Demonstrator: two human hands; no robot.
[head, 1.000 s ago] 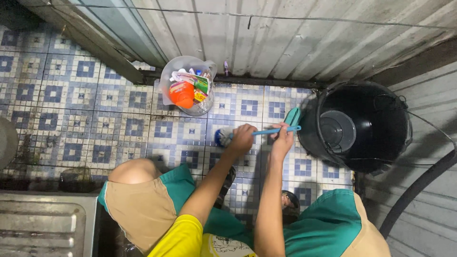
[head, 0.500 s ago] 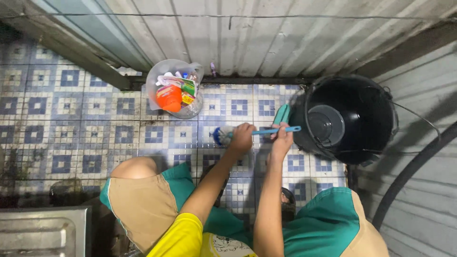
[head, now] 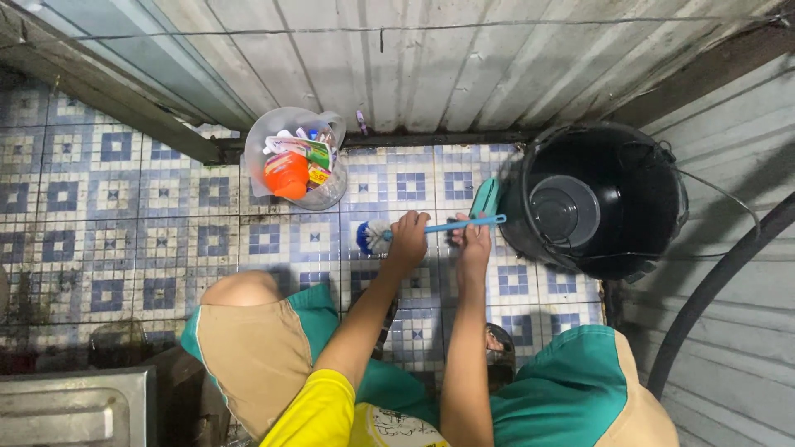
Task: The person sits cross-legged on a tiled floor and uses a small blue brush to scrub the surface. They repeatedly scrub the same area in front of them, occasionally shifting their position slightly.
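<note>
We close our left hand [head: 407, 240] around the blue brush [head: 431, 228] near its white bristles, and our right hand [head: 474, 242] grips its handle. The brush lies level above the tiled floor [head: 124, 207], just beside the black bucket [head: 604, 199].

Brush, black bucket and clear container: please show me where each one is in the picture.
brush [head: 374, 237]: head view, on the white and blue bristle head.
black bucket [head: 662, 178]: head view, on the inner wall.
clear container [head: 258, 141]: head view, on its rim, left side.
</note>
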